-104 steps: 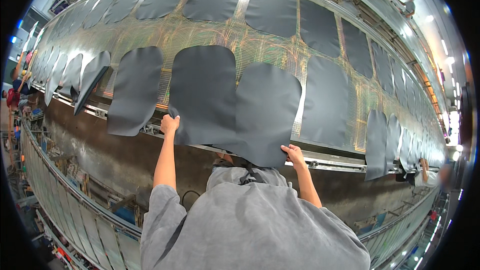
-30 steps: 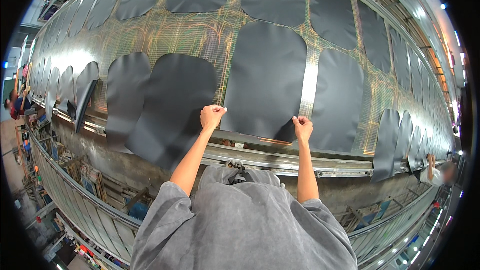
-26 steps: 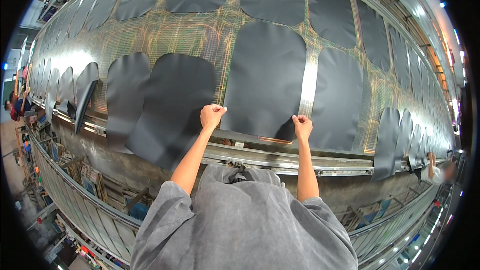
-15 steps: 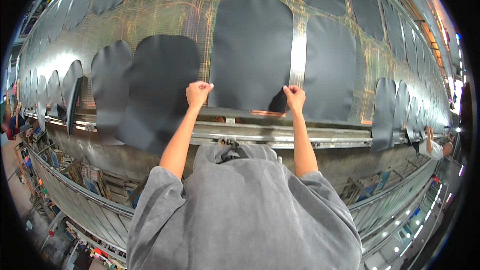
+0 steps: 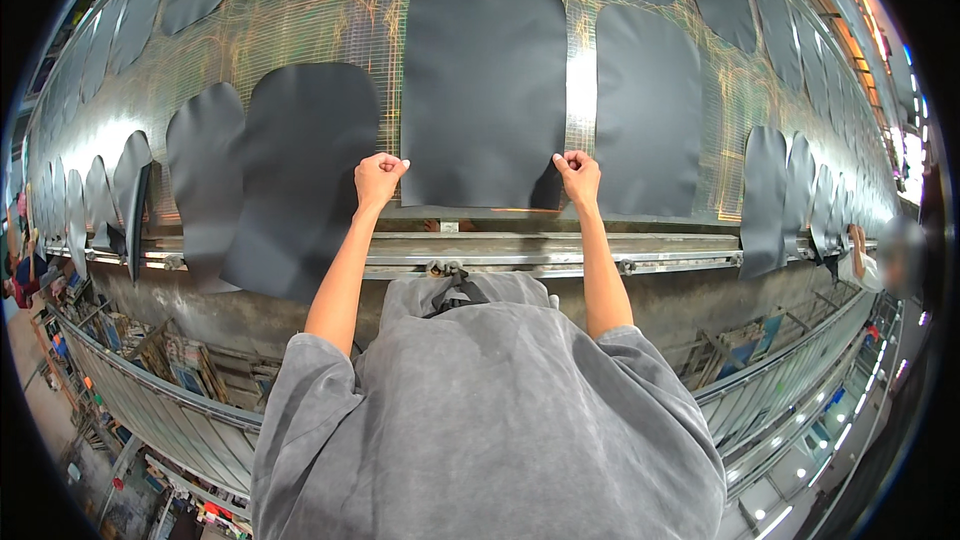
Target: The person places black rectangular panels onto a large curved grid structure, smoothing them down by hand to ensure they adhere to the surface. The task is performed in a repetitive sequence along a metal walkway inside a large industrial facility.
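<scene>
A smooth black leather-like sheet point(image 5: 483, 90) with a rounded far end lies on the long flat table point(image 5: 310, 25) in front of me. My left hand point(image 5: 379, 179) is closed in a pinch at its left edge, close to the near corner. Opposite it, my right hand point(image 5: 579, 179) pinches the right edge, thumb against finger, and casts a small shadow on the sheet. Left of my left hand, a similar black sheet point(image 5: 310, 160) hangs partly over the table's front edge. Beyond my right hand a narrower black sheet point(image 5: 648, 110) lies flat.
Metal rails point(image 5: 480, 252) run along the table's front. More black sheets point(image 5: 765, 190) line both sides and the far row. Behind me stands a long railing point(image 5: 165, 395). Another person point(image 5: 862, 265) is at the far right, and one in dark and red clothing point(image 5: 25, 275) at the far left.
The whole view has shifted slightly, so the table appears higher and farther left. Both hands keep their pinch on the sheet. Less of the orange strip shows at its near edge.
</scene>
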`<state>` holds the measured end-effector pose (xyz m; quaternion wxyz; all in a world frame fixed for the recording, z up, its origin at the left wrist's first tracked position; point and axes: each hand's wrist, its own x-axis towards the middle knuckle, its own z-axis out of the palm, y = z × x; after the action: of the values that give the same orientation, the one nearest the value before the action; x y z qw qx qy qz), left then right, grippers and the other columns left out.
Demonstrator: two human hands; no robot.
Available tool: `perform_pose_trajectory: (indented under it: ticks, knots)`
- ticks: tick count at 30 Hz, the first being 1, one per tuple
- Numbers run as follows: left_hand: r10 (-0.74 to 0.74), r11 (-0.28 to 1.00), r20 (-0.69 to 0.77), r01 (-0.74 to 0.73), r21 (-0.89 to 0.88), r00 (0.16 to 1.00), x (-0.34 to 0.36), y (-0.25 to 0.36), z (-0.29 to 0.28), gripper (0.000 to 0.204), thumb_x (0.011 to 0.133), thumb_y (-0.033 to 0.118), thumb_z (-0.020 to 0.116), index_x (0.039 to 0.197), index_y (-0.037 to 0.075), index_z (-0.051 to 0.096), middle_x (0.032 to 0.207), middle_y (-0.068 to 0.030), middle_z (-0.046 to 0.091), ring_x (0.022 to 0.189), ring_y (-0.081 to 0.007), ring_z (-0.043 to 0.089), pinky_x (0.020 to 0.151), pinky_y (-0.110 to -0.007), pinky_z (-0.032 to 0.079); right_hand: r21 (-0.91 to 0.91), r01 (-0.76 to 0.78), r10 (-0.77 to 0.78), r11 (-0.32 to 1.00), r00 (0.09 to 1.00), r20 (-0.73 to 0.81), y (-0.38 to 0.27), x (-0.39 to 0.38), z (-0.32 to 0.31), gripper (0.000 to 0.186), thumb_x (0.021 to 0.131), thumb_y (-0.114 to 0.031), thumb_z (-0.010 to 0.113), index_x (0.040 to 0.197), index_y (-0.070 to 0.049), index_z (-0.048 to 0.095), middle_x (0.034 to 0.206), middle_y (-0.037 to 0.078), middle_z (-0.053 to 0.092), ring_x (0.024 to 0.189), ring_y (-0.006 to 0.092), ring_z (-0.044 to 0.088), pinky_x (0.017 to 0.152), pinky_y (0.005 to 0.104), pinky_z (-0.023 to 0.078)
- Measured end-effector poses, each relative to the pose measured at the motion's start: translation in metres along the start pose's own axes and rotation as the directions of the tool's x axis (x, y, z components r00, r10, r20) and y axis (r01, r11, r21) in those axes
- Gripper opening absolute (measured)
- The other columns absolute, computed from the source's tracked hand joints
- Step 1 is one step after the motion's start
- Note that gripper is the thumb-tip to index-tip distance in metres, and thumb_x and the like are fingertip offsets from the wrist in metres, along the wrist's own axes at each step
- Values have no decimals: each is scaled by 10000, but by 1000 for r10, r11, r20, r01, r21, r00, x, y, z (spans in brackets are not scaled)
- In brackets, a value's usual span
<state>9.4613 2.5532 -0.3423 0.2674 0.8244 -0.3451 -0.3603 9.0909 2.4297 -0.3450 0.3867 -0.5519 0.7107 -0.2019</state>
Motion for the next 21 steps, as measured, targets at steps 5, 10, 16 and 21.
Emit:
perform_pose_trajectory:
  ticks: [5, 10, 16, 21]
  knots:
    - [39, 999, 18, -39, -9, 999, -4, 3, -3, 184, 752, 218, 820, 791, 57, 741, 644, -11, 658, 568, -121, 583, 592, -287, 478, 7, 36, -36, 999, 999, 29, 3, -1, -2, 258, 805, -240, 776, 769, -25, 639, 617, -42, 489, 583, 72, 425, 557, 260, 383]
    - [90, 996, 1, -90, 3, 996, -4, -3, 1, 186, 739, 215, 823, 779, 53, 738, 684, -31, 650, 607, -136, 589, 611, -294, 482, 14, 56, -56, 998, 998, 6, 6, -2, 0, 253, 806, -230, 775, 764, -28, 628, 612, -46, 469, 583, 72, 415, 555, 260, 376]
    - [116, 992, -18, -115, 46, 993, -4, -5, 1, 207, 743, 231, 830, 796, 50, 745, 650, -6, 635, 583, -102, 554, 598, -274, 466, 32, 63, -63, 998, 998, 11, 2, -4, -2, 253, 801, -230, 781, 780, -22, 640, 619, -42, 485, 591, 72, 428, 561, 258, 381]
    - [105, 993, 1, -105, 54, 994, -4, -2, 1, 198, 745, 221, 829, 790, 49, 743, 652, -8, 636, 588, -97, 558, 599, -266, 465, 37, 54, -55, 998, 998, 14, 2, -5, -3, 258, 791, -235, 788, 792, -18, 648, 625, -34, 498, 600, 76, 438, 566, 259, 386]
